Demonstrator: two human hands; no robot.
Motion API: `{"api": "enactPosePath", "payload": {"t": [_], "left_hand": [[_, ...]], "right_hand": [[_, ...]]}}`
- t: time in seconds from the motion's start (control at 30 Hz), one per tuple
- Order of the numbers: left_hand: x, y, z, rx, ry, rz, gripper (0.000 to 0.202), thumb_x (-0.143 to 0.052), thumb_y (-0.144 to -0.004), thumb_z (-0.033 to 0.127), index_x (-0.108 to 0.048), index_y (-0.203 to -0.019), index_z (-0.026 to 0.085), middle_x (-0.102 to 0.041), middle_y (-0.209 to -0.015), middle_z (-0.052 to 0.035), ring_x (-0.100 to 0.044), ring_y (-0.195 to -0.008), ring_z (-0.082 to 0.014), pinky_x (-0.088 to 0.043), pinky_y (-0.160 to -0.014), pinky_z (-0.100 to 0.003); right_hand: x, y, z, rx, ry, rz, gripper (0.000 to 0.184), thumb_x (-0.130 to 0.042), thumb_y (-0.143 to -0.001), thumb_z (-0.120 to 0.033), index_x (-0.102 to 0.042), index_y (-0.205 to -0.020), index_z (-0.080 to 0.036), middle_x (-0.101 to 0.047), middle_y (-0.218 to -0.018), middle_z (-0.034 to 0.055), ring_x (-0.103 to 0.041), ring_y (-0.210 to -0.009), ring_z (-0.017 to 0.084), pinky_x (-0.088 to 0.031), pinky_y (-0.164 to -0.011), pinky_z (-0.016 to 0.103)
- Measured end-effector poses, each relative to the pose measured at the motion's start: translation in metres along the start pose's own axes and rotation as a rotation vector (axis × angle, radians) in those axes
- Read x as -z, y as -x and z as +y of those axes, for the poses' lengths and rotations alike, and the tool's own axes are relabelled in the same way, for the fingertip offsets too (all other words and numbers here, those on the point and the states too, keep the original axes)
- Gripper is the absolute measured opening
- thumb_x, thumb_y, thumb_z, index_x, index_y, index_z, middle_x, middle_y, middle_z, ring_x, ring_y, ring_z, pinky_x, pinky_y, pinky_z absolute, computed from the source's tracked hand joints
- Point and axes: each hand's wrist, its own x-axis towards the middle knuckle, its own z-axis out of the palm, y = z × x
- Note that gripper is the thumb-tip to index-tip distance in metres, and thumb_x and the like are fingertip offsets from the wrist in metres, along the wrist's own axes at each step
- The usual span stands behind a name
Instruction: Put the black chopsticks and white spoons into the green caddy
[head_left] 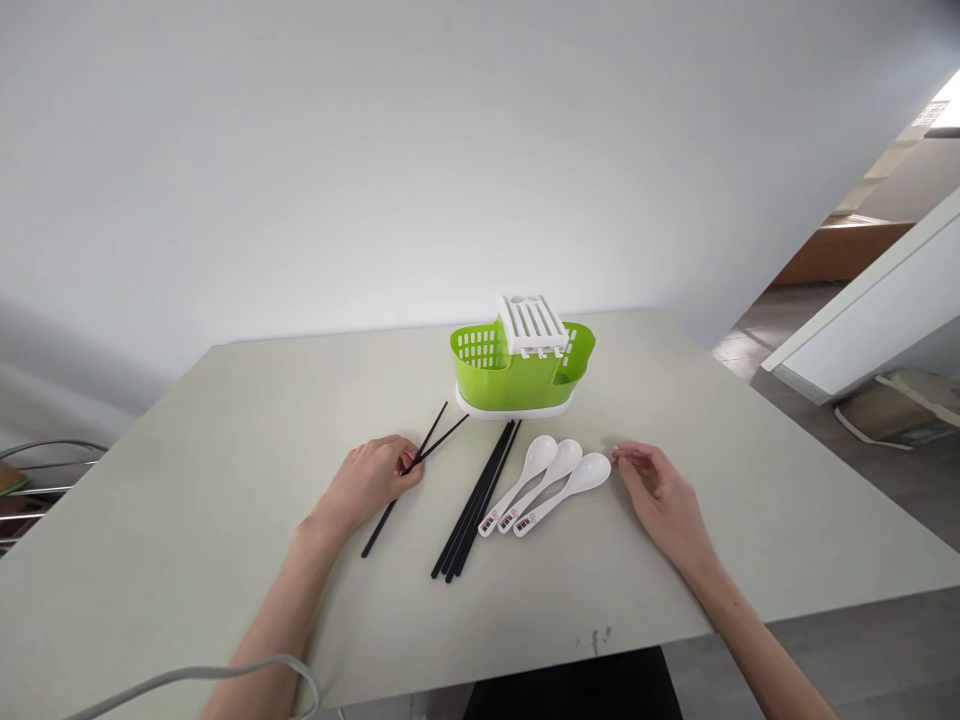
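Note:
My left hand (375, 478) is closed around a pair of black chopsticks (379, 529), low over the table. Their thin ends cross and spread apart beyond my fingers, and a thick end sticks out below the palm. Several more black chopsticks (474, 510) lie in a loose bundle to the right of that hand. Beside the bundle, three white spoons (564, 492) are fanned out, bowls pointing away and printed marks on the handles. My right hand (664, 500) rests just right of the spoon bowls, fingers loosely curled, thumb apart, with nothing seen in it.
A green utensil basket (517, 388) with a white slotted top (534, 325) and white base stands behind the chopsticks and spoons. The pale table (225, 450) meets a white wall. A grey cable (202, 674) crosses my left forearm. A wire rack (52, 490) is at far left.

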Motion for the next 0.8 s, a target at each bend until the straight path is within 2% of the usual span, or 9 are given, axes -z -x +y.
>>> {"api": "enactPosePath", "payload": {"t": [0.13,0.23,0.3,0.37,0.43,0.5,0.63,0.8], "left_hand": [[-0.002,-0.001,-0.005,-0.067,0.022,0.035,0.032,-0.046,-0.097,0.046,-0.069,-0.092,0.023,-0.077,-0.097,-0.0059,-0.070,-0.083,-0.0253,-0.048,-0.073,-0.035],[-0.004,-0.002,-0.008,-0.078,0.172,0.105,0.031,-0.048,-0.098,0.046,-0.070,-0.101,0.023,-0.079,-0.096,-0.0056,-0.073,-0.081,-0.0252,-0.051,-0.076,-0.036],[-0.003,-0.003,-0.007,-0.040,0.370,0.193,0.029,-0.051,-0.100,0.047,-0.065,-0.107,0.023,-0.080,-0.095,-0.0051,-0.076,-0.078,-0.0238,-0.054,-0.078,-0.035],[-0.001,-0.002,-0.003,0.016,0.615,0.334,0.029,-0.056,-0.100,0.050,-0.059,-0.110,0.023,-0.080,-0.099,-0.0060,-0.078,-0.080,-0.0234,-0.058,-0.080,-0.036],[0.003,-0.002,0.002,0.060,0.867,0.475,0.032,-0.062,-0.098,0.051,-0.055,-0.110,0.023,-0.081,-0.104,-0.0082,-0.080,-0.085,-0.0245,-0.061,-0.086,-0.038],[0.006,-0.002,0.006,0.087,1.100,0.554,0.035,-0.068,-0.096,0.051,-0.053,-0.108,0.022,-0.080,-0.108,-0.0100,-0.080,-0.089,-0.0253,-0.062,-0.092,-0.043],[0.007,-0.005,0.008,0.170,1.468,0.559,0.030,-0.075,-0.094,0.039,-0.054,-0.103,0.018,-0.079,-0.116,-0.0131,-0.080,-0.094,-0.0251,-0.061,-0.100,-0.046],[-0.009,-0.016,0.011,0.342,1.784,0.462,0.008,-0.060,-0.103,0.018,-0.060,-0.096,0.013,-0.075,-0.126,-0.0174,-0.080,-0.098,-0.0222,-0.062,-0.104,-0.040]], "right_hand": [[0.000,0.000,0.001,0.001,-0.002,0.006,0.034,-0.058,-0.096,-0.053,-0.067,-0.112,-0.024,-0.075,-0.118,0.0097,-0.070,-0.108,0.027,-0.054,-0.096,0.044],[-0.001,0.000,0.002,0.010,-0.006,0.005,0.034,-0.058,-0.096,-0.053,-0.067,-0.112,-0.024,-0.075,-0.117,0.0099,-0.070,-0.108,0.027,-0.053,-0.098,0.045],[-0.001,0.000,0.002,0.010,-0.013,-0.006,0.034,-0.058,-0.097,-0.052,-0.067,-0.113,-0.024,-0.075,-0.118,0.0101,-0.070,-0.109,0.027,-0.053,-0.099,0.045],[-0.001,0.000,0.002,0.007,-0.016,-0.010,0.034,-0.058,-0.097,-0.052,-0.067,-0.114,-0.024,-0.075,-0.118,0.0104,-0.070,-0.109,0.027,-0.053,-0.099,0.046],[-0.001,0.000,0.002,0.009,-0.016,-0.006,0.034,-0.058,-0.097,-0.052,-0.067,-0.113,-0.024,-0.075,-0.118,0.0104,-0.070,-0.109,0.027,-0.053,-0.099,0.045],[0.000,0.000,0.002,0.014,-0.012,-0.001,0.034,-0.058,-0.097,-0.052,-0.067,-0.113,-0.024,-0.075,-0.118,0.0102,-0.070,-0.109,0.026,-0.053,-0.099,0.045],[0.000,0.000,0.003,0.001,-0.009,-0.005,0.034,-0.058,-0.097,-0.052,-0.067,-0.114,-0.024,-0.075,-0.118,0.0101,-0.070,-0.109,0.027,-0.054,-0.095,0.044],[0.000,0.000,0.003,0.003,0.002,-0.006,0.033,-0.058,-0.096,-0.051,-0.067,-0.114,-0.024,-0.075,-0.118,0.0101,-0.071,-0.108,0.027,-0.054,-0.094,0.044]]}}
